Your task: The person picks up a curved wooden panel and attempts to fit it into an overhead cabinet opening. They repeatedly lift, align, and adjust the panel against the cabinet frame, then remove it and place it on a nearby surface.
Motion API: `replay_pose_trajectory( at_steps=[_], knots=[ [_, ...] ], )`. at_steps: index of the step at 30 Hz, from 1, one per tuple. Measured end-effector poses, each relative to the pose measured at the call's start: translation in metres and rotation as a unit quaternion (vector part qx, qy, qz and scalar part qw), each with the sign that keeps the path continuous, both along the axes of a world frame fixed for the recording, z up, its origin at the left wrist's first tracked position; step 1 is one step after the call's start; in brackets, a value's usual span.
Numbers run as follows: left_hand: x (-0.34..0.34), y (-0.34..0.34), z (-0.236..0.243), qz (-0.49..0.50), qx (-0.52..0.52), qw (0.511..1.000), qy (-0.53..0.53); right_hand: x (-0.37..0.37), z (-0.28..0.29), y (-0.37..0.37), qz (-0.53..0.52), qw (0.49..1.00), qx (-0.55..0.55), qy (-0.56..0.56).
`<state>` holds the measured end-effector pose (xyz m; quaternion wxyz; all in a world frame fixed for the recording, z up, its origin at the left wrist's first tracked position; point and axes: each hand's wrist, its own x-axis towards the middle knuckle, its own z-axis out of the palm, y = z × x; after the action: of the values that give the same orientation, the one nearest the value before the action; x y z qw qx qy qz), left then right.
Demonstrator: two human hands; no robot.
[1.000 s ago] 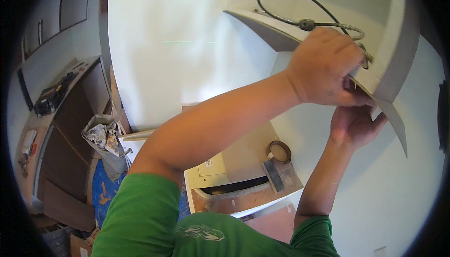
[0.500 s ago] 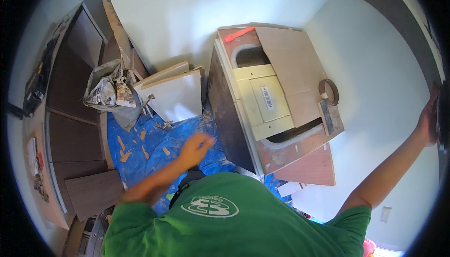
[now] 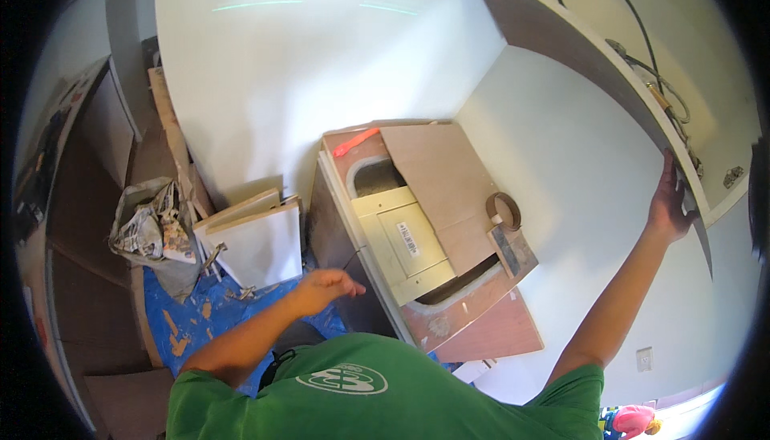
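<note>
Grey-brown shadow swallows the 9 o'clock rim: dark cabinet fronts [image 3: 76, 223] there are cut off and hard to read. Crumpled newspaper bundle [image 3: 148, 227], at 9 o'clock, contents unclear. White boards [image 3: 257, 243] lean against the wall just right of it, over a blue floor sheet [image 3: 196, 320] strewn with scraps; its lower part is hidden behind the person's arm and green shirt [image 3: 385, 396].

Left hand [image 3: 325, 286], near centre at 6 o'clock, hangs in the air above the sheet, fingers loosely curled and holding nothing, just beside the dark side of a low cabinet unit [image 3: 329, 231].

Worktop of that unit: brown panels [image 3: 445, 183] around a cut-out, with a cream rectangular box [image 3: 401, 243] set in it; an orange tool [image 3: 355, 141] at its far corner, a roll of edge tape [image 3: 504, 209] and a scraper [image 3: 513, 249] on the right. What lies under the box is hidden.

Right hand [image 3: 670, 207], at 3 o'clock, arm stretched up, its grip pressed against the front edge of a wall cabinet [image 3: 593, 59]; fingertips are hidden behind that edge, so how far they close cannot be told. Black cable [image 3: 622, 7] loops inside the cabinet at 1 o'clock.

Room: plain white walls, a wall socket [image 3: 644, 358] at 4 o'clock, a pink object [image 3: 634, 420] cut off at 5 o'clock.
</note>
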<state>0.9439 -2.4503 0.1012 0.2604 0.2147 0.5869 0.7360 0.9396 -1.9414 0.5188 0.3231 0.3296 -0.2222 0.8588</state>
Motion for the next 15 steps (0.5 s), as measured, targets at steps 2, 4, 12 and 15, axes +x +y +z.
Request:
replay_pose_trajectory(
  at_steps=[2, 4, 12, 15],
  knots=[
    [-0.042, 0.021, 0.032, 0.035, -0.05, 0.994, 0.088, -0.005, -0.008, -0.002, -0.01, 1.0, 0.005, -0.007],
    [-0.08, 0.041, 0.074, 0.049, -0.072, 0.985, 0.146, -0.007, -0.009, -0.013, -0.016, 1.0, -0.018, 0.001],
    [-0.34, 0.182, 0.213, 0.068, 0.154, 0.948, 0.269, -0.024, -0.01, -0.044, -0.134, 0.99, -0.034, 0.023],
    [-0.431, 0.235, 0.283, 0.056, 0.307, 0.942, 0.124, -0.032, -0.013, -0.04, -0.193, 0.981, -0.019, 0.013]
  ],
)
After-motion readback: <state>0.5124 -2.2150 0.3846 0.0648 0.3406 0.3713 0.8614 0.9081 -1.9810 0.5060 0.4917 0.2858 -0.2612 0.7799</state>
